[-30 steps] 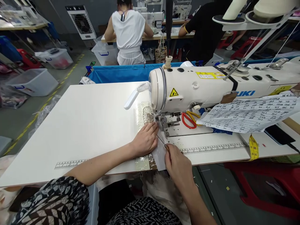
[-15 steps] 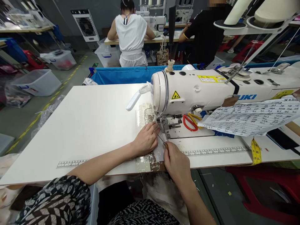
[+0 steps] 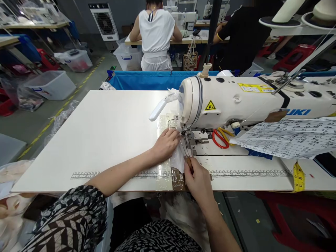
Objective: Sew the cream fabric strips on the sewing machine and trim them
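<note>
Close to the needle area of a white sewing machine [image 3: 223, 99], my left hand [image 3: 166, 146] has its fingers closed and pressed on a thin white fabric piece [image 3: 177, 161]. Its fingertips are beside the presser foot [image 3: 187, 135]. My right hand [image 3: 198, 180], nearer the table's front edge, grips the brown handle of an awl [image 3: 189, 165]. The thin metal shaft points up and left, towards the fabric under the foot. Part of the fabric is hidden by my left hand.
Red-handled scissors [image 3: 220, 138] lie under the machine arm, near a handwritten paper sheet [image 3: 291, 136]. A yellow measuring tape [image 3: 299, 177] hangs over the front edge of the white table [image 3: 105, 133]. A blue cloth bin [image 3: 147, 79] stands behind; two people sit beyond.
The view has shifted, so the table and machine sit further right. My right hand has drawn slightly back from the left fingertips, and the awl's brown handle now shows.
</note>
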Motion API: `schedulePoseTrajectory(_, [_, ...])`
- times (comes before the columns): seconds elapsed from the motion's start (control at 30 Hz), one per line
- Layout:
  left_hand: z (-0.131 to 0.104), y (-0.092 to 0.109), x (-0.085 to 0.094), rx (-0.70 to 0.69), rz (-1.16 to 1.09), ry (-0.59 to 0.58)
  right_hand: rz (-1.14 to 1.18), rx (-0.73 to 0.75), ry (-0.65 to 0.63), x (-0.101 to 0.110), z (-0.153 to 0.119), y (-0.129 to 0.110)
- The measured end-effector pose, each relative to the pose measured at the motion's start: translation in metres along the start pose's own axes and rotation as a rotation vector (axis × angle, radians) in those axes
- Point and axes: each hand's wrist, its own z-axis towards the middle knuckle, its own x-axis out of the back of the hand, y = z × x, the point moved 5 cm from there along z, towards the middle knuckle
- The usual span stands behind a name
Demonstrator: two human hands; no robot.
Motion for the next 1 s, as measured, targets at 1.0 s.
schedulePoseTrajectory(1.0, [-0.016,0.038,0.005,-0.063,-0.022,-0.100,-0.041,-0.134,0.081,0.037,-0.054,0.047])
